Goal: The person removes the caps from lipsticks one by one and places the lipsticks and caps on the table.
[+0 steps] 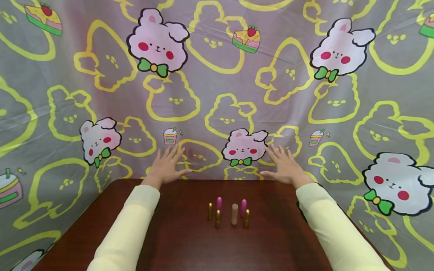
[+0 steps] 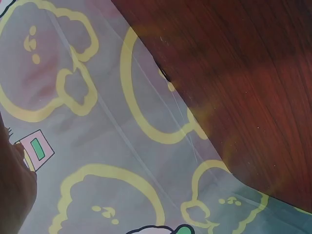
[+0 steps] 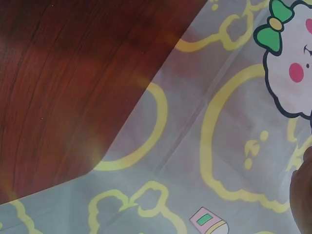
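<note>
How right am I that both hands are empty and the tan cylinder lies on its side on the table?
Not quite: the head view shows the tan cylinder standing upright on the table, not lying down. The left hand and right hand are indeed empty.

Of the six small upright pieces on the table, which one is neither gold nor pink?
The tan cylinder, standing nearer the camera than the two pink pieces and between them left to right; the other three are gold pieces.

Head view bright, soft shadows on tabletop (image 1: 193,250); wrist views dimmer (slightly hazy).
</note>
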The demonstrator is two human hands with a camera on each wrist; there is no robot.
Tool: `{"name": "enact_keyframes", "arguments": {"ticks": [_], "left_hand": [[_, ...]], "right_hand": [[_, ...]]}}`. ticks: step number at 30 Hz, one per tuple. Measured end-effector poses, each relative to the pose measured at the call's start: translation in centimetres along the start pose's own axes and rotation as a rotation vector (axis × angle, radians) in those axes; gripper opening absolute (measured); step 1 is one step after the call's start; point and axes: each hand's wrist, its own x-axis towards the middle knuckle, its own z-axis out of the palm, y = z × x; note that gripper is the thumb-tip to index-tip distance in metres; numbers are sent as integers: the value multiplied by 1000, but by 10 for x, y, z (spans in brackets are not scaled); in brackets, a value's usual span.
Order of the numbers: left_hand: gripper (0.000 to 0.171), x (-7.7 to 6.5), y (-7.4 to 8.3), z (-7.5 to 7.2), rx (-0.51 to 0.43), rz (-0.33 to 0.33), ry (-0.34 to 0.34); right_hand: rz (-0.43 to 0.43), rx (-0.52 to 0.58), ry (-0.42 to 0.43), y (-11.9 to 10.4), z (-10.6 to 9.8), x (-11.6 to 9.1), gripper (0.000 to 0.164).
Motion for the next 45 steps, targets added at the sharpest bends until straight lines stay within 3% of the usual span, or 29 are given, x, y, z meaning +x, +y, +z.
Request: {"name": "enact_keyframes", "arguments": {"ticks": [15, 26, 37, 45], "left_hand": [[92, -6, 6, 7, -64, -9, 0], [86, -15, 12, 7, -174, -11, 16], [82, -26, 24, 10, -233, 28, 24], [83, -34, 28, 13, -282, 38, -17]], "right_hand": [[-57, 67, -24, -16, -3, -2, 97], [-26, 149, -40, -32, -6, -13, 92], [-121, 198, 3, -48, -2, -25, 84], [-163, 209, 4, -55, 4, -33, 77]]}}
